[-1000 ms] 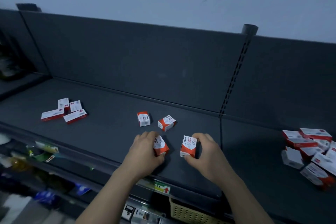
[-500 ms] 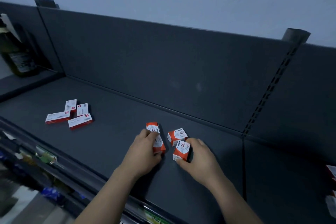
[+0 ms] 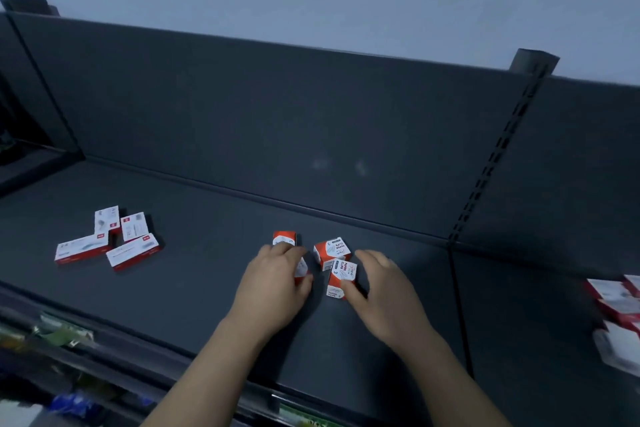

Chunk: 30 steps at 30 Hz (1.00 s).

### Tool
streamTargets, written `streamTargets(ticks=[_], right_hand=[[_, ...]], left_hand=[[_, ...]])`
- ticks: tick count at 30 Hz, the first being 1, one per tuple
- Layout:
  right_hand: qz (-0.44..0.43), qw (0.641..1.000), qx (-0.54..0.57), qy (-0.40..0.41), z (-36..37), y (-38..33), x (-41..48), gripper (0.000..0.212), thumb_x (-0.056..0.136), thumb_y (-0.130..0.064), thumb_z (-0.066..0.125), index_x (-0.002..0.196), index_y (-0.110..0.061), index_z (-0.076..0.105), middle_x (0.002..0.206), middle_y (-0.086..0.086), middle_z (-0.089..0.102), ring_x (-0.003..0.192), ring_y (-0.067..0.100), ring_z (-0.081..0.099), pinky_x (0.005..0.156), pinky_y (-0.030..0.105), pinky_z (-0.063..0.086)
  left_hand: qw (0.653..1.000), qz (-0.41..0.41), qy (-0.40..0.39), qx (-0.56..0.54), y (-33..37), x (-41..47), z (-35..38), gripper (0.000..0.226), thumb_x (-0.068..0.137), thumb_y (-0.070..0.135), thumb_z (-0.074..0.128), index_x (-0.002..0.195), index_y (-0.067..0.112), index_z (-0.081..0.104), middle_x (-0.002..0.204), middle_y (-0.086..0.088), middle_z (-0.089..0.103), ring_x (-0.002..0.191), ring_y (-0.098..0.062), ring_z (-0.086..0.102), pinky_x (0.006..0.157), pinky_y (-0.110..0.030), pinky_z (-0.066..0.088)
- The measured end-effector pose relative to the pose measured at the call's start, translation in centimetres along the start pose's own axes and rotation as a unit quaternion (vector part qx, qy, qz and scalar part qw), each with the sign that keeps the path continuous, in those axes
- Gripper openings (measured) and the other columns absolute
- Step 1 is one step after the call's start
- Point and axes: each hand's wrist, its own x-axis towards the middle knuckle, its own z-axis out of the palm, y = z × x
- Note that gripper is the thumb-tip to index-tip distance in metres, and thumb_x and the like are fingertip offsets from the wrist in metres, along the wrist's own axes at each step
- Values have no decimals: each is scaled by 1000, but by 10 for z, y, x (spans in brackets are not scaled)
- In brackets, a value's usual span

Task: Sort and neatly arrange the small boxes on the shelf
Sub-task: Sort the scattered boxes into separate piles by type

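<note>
Several small orange-and-white paper-clip boxes stand close together in the middle of the dark shelf [image 3: 207,281]. My left hand [image 3: 277,284] grips one box [image 3: 300,267], mostly hidden under my fingers, with another box [image 3: 284,238] just beyond my fingertips. My right hand [image 3: 377,291] holds a box [image 3: 341,279] between thumb and fingers. That box touches a fourth box [image 3: 330,250] behind it.
Several flat red-and-white boxes [image 3: 107,243] lie scattered at the shelf's left. More red-and-white boxes [image 3: 616,308] are heaped at the right edge. A dark back panel [image 3: 277,121] rises behind; a slotted upright [image 3: 491,163] divides the shelf sections. Lower shelves with goods [image 3: 62,333] show below.
Both hands slid their boxes back toward the two farther boxes, so all now sit in one tight cluster. The camera has shifted left and closer.
</note>
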Motion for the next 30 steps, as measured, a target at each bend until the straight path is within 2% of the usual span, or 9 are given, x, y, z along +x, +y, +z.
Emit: streamTargets(ticks=[2, 6, 11, 13, 17, 21, 25, 28, 30], right_hand=[[6, 1000, -30, 6, -7, -7, -8, 34, 92, -33, 53, 121, -17, 54, 124, -2, 56, 114, 15, 50, 94, 26, 39], [47, 996, -75, 24, -18, -9, -32, 45, 94, -30, 52, 135, -13, 49, 139, 2, 50, 129, 18, 43, 107, 23, 27], [89, 985, -121, 84, -40, -3, -78, 36, 87, -21, 64, 120, -7, 62, 118, 7, 64, 110, 23, 59, 98, 24, 35], [114, 979, -136, 103, -46, 4, -98, 35, 84, -21, 67, 117, -7, 64, 113, 8, 66, 104, 23, 62, 96, 27, 38], [180, 964, -146, 128, -62, 22, -139, 39, 83, -21, 68, 119, -6, 63, 118, 10, 65, 107, 25, 61, 99, 32, 40], [242, 943, -175, 145, -91, 40, -183, 42, 87, -27, 63, 126, -10, 59, 125, 5, 61, 115, 22, 56, 102, 32, 40], [298, 925, -184, 144, -126, 64, -225, 48, 94, -37, 50, 138, -18, 46, 140, -3, 47, 129, 16, 41, 110, 28, 29], [328, 912, -199, 146, -152, 88, -253, 49, 93, -39, 49, 138, -20, 46, 139, -6, 48, 128, 15, 41, 109, 28, 29], [342, 904, -212, 145, -169, 106, -273, 47, 92, -38, 50, 135, -21, 49, 135, -7, 52, 126, 15, 44, 108, 28, 31]], left_hand=[[999, 34, -3, -5, 5, 1, -5, 34, 88, 28, 55, 121, 23, 59, 117, 5, 60, 106, -18, 50, 84, -25, 40], [994, 108, -26, -7, 21, 1, -9, 25, 87, 29, 54, 108, 20, 64, 104, 4, 62, 99, -20, 53, 79, -27, 41], [980, 192, -44, -19, 49, -2, -1, 24, 81, 27, 56, 98, 14, 67, 96, -2, 67, 90, -28, 58, 75, -35, 48], [974, 214, -68, -19, 65, -6, 2, 26, 83, 31, 56, 102, 15, 66, 99, -2, 66, 96, -26, 57, 80, -35, 47], [957, 276, -88, -24, 103, -19, 14, 33, 90, 35, 53, 116, 18, 62, 116, 0, 62, 107, -24, 54, 92, -35, 43], [936, 329, -115, -55, 151, -33, 27, 36, 94, 37, 48, 124, 21, 57, 123, 3, 58, 112, -19, 50, 95, -32, 42], [917, 372, -135, -60, 204, -46, 43, 38, 96, 40, 42, 130, 24, 52, 126, 6, 55, 113, -15, 48, 97, -29, 39], [908, 389, -146, -58, 247, -56, 56, 40, 96, 40, 43, 132, 25, 50, 127, 6, 55, 114, -16, 48, 97, -29, 39], [905, 392, -152, -63, 278, -64, 66, 37, 95, 39, 45, 126, 23, 55, 123, 5, 57, 111, -17, 49, 95, -31, 40]])
